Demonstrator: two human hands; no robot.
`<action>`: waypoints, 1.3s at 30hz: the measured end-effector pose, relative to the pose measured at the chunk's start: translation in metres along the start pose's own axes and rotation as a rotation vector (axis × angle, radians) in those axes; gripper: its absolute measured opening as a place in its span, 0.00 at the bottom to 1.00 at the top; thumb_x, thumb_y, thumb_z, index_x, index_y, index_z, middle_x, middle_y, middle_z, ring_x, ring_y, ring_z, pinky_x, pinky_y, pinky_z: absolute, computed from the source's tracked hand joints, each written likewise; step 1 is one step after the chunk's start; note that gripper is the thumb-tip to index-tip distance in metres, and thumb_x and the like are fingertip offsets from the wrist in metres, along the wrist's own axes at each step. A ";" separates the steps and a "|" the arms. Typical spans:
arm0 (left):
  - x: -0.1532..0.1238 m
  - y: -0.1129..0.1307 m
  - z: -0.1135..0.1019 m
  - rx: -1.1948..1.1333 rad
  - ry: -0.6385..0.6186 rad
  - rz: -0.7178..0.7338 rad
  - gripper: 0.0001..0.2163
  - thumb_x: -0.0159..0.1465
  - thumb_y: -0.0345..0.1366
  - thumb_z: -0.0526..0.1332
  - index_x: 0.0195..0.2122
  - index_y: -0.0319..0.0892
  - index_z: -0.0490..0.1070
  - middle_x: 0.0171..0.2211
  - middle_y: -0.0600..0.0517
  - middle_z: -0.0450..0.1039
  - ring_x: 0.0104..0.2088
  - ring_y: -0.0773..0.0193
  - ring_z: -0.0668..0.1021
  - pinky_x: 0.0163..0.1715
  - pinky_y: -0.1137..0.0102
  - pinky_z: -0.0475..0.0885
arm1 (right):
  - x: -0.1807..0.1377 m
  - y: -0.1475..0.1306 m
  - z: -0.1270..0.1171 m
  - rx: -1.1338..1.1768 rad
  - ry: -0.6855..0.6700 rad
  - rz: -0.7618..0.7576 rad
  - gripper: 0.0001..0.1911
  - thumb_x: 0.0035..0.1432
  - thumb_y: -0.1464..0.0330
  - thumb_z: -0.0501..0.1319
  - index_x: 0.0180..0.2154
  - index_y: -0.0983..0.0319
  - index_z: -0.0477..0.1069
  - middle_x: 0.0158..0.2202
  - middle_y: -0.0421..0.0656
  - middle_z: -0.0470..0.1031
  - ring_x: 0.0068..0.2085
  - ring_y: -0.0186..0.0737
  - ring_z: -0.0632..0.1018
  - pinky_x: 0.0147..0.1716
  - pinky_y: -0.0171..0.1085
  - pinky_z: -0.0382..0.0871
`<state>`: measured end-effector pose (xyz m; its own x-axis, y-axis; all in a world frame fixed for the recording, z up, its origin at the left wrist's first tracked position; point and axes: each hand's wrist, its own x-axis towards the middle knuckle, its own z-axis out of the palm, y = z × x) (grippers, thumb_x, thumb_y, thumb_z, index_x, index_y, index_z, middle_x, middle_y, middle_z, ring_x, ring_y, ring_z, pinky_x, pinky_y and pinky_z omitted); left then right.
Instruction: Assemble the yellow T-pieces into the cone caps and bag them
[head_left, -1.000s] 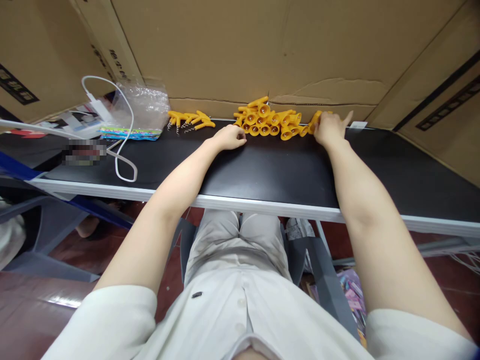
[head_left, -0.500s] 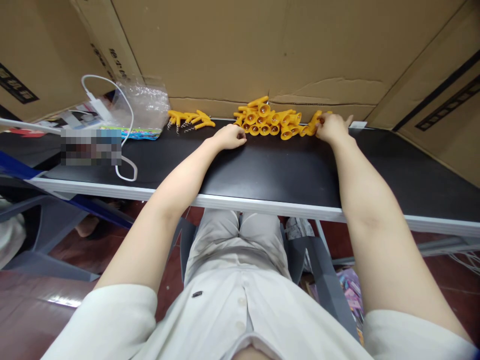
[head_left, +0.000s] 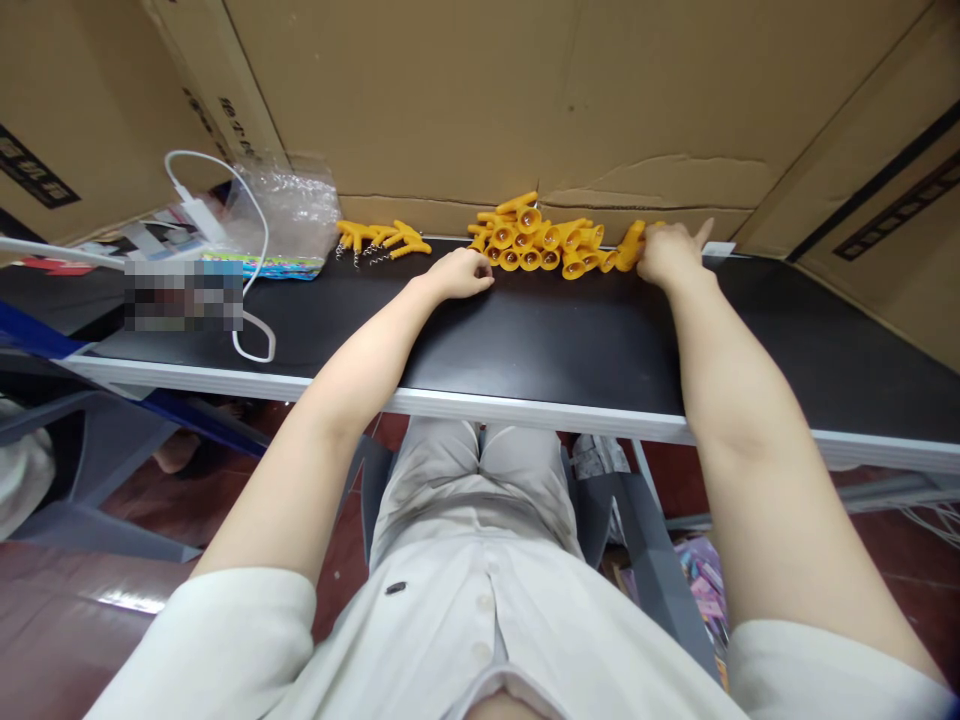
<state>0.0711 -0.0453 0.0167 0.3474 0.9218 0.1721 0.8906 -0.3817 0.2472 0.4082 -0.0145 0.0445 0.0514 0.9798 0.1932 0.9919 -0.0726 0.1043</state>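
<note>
Right hand (head_left: 673, 258) shifted slightly toward 3 o'clock; fingertips hidden at yellow piece (head_left: 630, 248), 2 o'clock, can't tell grip. Left hand (head_left: 457, 275) unchanged at 12, curled beside yellow cones (head_left: 551, 236), 1 o'clock; hold unclear. Clear bag (head_left: 289, 205), 10 o'clock; bright packaging (head_left: 289, 268) inside or under, unclear.

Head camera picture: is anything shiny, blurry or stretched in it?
Head view: glare whitens the crinkled clear plastic bag and streaks the glossy dark-red floor; also head view: blocky squares hide a left-hand patch, the white fabric sleeves look stretched toward the bottom corners, and details inside the yellow plastic trumpet-shaped pieces are too small to tell.
</note>
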 end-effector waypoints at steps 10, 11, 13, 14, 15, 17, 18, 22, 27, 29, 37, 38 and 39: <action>0.002 -0.002 0.002 -0.008 0.004 0.006 0.16 0.69 0.38 0.63 0.52 0.43 0.88 0.52 0.45 0.89 0.57 0.49 0.86 0.63 0.63 0.79 | -0.020 -0.024 -0.027 -0.123 -0.061 0.010 0.24 0.85 0.73 0.53 0.70 0.82 0.73 0.70 0.74 0.75 0.77 0.64 0.71 0.77 0.64 0.49; 0.001 -0.001 0.001 -0.009 0.001 0.001 0.16 0.69 0.38 0.63 0.52 0.43 0.88 0.53 0.44 0.89 0.57 0.49 0.86 0.63 0.63 0.79 | -0.021 -0.025 -0.026 -0.122 -0.050 0.007 0.25 0.85 0.73 0.53 0.71 0.82 0.72 0.70 0.74 0.75 0.77 0.64 0.71 0.78 0.64 0.49; 0.000 0.001 -0.001 0.000 0.007 -0.028 0.17 0.70 0.37 0.62 0.53 0.42 0.88 0.55 0.42 0.88 0.59 0.47 0.85 0.64 0.61 0.78 | -0.020 -0.026 -0.025 -0.115 -0.034 0.007 0.24 0.84 0.74 0.54 0.71 0.82 0.73 0.71 0.74 0.74 0.76 0.64 0.71 0.78 0.63 0.49; 0.000 0.001 -0.002 0.007 0.021 -0.059 0.17 0.71 0.37 0.62 0.54 0.41 0.87 0.56 0.41 0.88 0.60 0.46 0.85 0.66 0.60 0.77 | -0.020 -0.025 -0.024 -0.110 -0.031 0.010 0.24 0.83 0.75 0.54 0.70 0.82 0.73 0.71 0.74 0.74 0.76 0.64 0.71 0.79 0.63 0.48; -0.001 0.000 -0.004 0.014 0.043 -0.105 0.18 0.71 0.36 0.61 0.56 0.41 0.87 0.58 0.40 0.87 0.62 0.44 0.84 0.67 0.58 0.77 | -0.019 -0.025 -0.022 -0.104 -0.030 0.013 0.23 0.83 0.76 0.55 0.70 0.82 0.73 0.70 0.75 0.74 0.76 0.64 0.71 0.79 0.63 0.48; -0.002 -0.006 -0.009 0.020 0.104 -0.240 0.19 0.71 0.34 0.60 0.59 0.39 0.85 0.63 0.37 0.84 0.67 0.41 0.82 0.69 0.56 0.75 | -0.017 -0.023 -0.020 -0.091 -0.032 0.013 0.23 0.83 0.75 0.54 0.70 0.83 0.73 0.70 0.76 0.74 0.77 0.63 0.71 0.80 0.64 0.46; -0.002 -0.011 -0.011 0.019 0.133 -0.321 0.21 0.71 0.33 0.60 0.61 0.37 0.84 0.66 0.34 0.82 0.69 0.39 0.80 0.70 0.54 0.75 | -0.016 -0.023 -0.020 -0.084 -0.032 0.012 0.24 0.84 0.74 0.54 0.70 0.84 0.73 0.69 0.76 0.74 0.77 0.63 0.71 0.80 0.65 0.45; -0.005 -0.044 -0.014 -0.008 0.245 -0.571 0.32 0.70 0.34 0.60 0.75 0.34 0.72 0.79 0.31 0.66 0.79 0.36 0.69 0.79 0.46 0.65 | -0.017 -0.024 -0.023 -0.076 -0.035 0.013 0.24 0.84 0.73 0.56 0.70 0.83 0.73 0.69 0.77 0.75 0.77 0.66 0.70 0.80 0.66 0.46; -0.009 -0.077 -0.010 -0.079 0.181 -0.704 0.39 0.68 0.39 0.63 0.82 0.39 0.62 0.84 0.36 0.60 0.85 0.36 0.58 0.81 0.31 0.51 | -0.024 -0.029 -0.032 -0.025 -0.057 0.036 0.26 0.84 0.72 0.60 0.72 0.84 0.70 0.71 0.78 0.73 0.78 0.67 0.70 0.78 0.60 0.52; -0.009 -0.081 -0.010 -0.080 0.137 -0.704 0.37 0.71 0.42 0.62 0.80 0.36 0.64 0.84 0.37 0.59 0.84 0.35 0.58 0.79 0.29 0.48 | -0.025 -0.030 -0.034 -0.002 -0.069 0.037 0.26 0.85 0.71 0.59 0.72 0.84 0.71 0.71 0.78 0.72 0.77 0.67 0.72 0.76 0.57 0.56; -0.001 -0.062 -0.011 -0.068 0.220 -0.674 0.26 0.66 0.31 0.63 0.65 0.41 0.83 0.70 0.38 0.81 0.76 0.40 0.74 0.82 0.43 0.56 | -0.021 -0.030 -0.027 0.058 -0.044 0.065 0.31 0.82 0.65 0.65 0.73 0.84 0.71 0.72 0.77 0.73 0.75 0.72 0.76 0.72 0.55 0.71; 0.000 -0.060 -0.011 -0.067 0.219 -0.663 0.25 0.66 0.30 0.63 0.64 0.41 0.84 0.69 0.38 0.82 0.76 0.40 0.75 0.82 0.43 0.57 | -0.020 -0.029 -0.027 0.078 -0.041 0.069 0.31 0.82 0.65 0.65 0.73 0.84 0.71 0.72 0.76 0.73 0.75 0.73 0.76 0.73 0.56 0.71; 0.000 -0.059 -0.011 -0.065 0.217 -0.653 0.25 0.66 0.30 0.63 0.63 0.42 0.85 0.68 0.38 0.83 0.76 0.39 0.75 0.83 0.43 0.58 | -0.020 -0.028 -0.026 0.103 -0.037 0.075 0.31 0.82 0.66 0.65 0.73 0.84 0.71 0.72 0.76 0.73 0.75 0.73 0.76 0.73 0.57 0.70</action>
<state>0.0157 -0.0235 0.0129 -0.3268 0.9324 0.1541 0.8758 0.2375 0.4203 0.3764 -0.0365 0.0632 0.1281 0.9787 0.1601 0.9917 -0.1281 -0.0103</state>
